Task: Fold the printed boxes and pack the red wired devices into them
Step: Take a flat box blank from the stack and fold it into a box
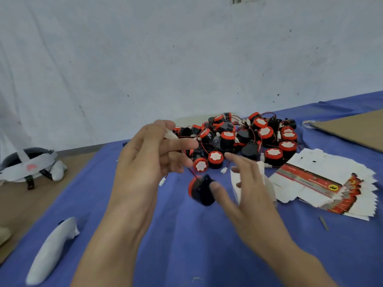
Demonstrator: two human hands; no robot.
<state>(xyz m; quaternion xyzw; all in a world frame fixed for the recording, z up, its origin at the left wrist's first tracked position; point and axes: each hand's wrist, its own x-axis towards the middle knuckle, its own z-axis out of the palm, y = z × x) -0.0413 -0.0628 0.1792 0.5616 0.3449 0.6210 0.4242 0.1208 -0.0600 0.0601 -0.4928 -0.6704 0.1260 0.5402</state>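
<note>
**Blue cloth point(186, 245): slip risk**
Device pile point(248, 135) at one o'clock, printed boxes point(323, 181) at three. My left hand point(149, 158) pinches a white piece point(171, 134). My right hand point(250, 191), spread wide, only thumbs the red wired device point(200, 189) at centre; ungripped, it could roll.

The left hand point(145, 160) and right hand point(248, 189) are bare, with long, slender fingers; below each wrist a bare forearm runs down to the lower edge of the view; the left forearm point(107, 245) looks broad, with faint lengthwise ridges just below the wrist; the right forearm point(300, 264) looks narrower; the right hand's fingers point(238, 160) are blurred, their edges soft.
</note>
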